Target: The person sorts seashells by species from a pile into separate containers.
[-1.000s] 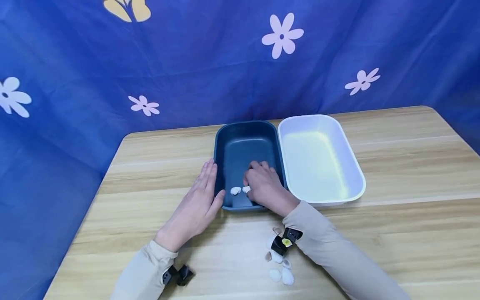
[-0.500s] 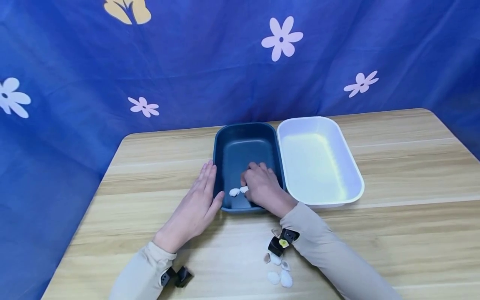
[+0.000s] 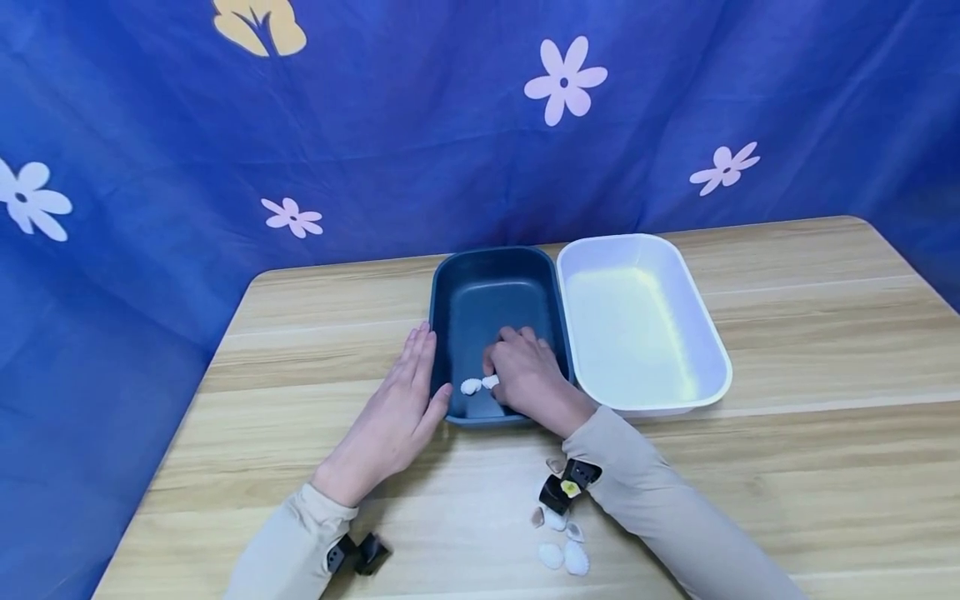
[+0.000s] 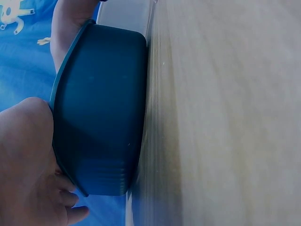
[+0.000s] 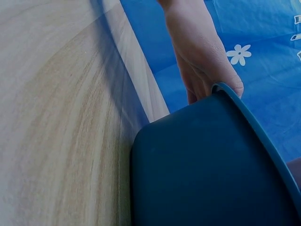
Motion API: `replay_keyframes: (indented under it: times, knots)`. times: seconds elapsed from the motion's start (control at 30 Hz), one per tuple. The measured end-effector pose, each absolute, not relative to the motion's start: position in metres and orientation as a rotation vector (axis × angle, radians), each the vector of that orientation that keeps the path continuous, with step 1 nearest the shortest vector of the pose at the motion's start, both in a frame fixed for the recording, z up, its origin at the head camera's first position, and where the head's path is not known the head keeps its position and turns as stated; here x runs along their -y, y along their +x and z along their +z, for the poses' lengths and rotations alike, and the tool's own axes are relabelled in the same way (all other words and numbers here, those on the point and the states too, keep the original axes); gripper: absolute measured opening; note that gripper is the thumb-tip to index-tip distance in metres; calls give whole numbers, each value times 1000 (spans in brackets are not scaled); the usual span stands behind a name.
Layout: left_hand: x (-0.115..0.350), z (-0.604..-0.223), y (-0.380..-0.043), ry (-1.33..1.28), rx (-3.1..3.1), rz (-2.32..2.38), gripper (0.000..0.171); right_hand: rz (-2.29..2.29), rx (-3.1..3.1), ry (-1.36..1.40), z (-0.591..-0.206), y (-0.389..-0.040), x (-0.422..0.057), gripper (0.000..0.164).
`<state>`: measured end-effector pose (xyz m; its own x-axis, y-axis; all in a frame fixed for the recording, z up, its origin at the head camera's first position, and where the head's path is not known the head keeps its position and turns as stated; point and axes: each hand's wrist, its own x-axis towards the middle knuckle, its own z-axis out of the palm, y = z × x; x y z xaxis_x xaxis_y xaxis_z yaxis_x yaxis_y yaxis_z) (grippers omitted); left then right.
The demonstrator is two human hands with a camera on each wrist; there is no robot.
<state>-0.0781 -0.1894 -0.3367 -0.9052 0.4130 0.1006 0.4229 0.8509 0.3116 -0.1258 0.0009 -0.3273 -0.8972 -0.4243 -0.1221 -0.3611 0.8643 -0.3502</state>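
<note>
My left hand (image 3: pixel 393 408) lies along the left side of a dark blue tub (image 3: pixel 491 292), fingers straight and thumb at the rim. In the left wrist view that hand (image 4: pixel 28 165) rests against the rim of the tub (image 4: pixel 101 108). My right hand (image 3: pixel 525 371) reaches down inside the tub's near end with curled fingers, pinching a white seashell (image 3: pixel 490 382), partly hidden by the hand. Another white seashell (image 3: pixel 471 387) lies close to its left on the tub floor. The right wrist view mostly holds the tub's outer wall (image 5: pixel 207 169).
A white tub (image 3: pixel 630 333) stands right beside the blue one. Several seashells (image 3: pixel 576 558) lie on the wooden table (image 3: pixel 810 333) in front, partly under the right wrist's camera (image 3: pixel 558 492). Behind hangs a blue cloth (image 3: pixel 420 133) with flowers.
The pinched seashell has shifted slightly left with my right hand, narrowing the gap to the other seashell in the tub. My left hand stays at the rim.
</note>
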Motion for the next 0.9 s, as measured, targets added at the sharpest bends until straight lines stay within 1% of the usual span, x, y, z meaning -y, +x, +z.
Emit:
replay_keyframes:
  times: [0.9]
  knots:
    - [189, -338, -77, -666, 2991, -523, 67, -432, -2835, -606, -329, -125, 2, 15]
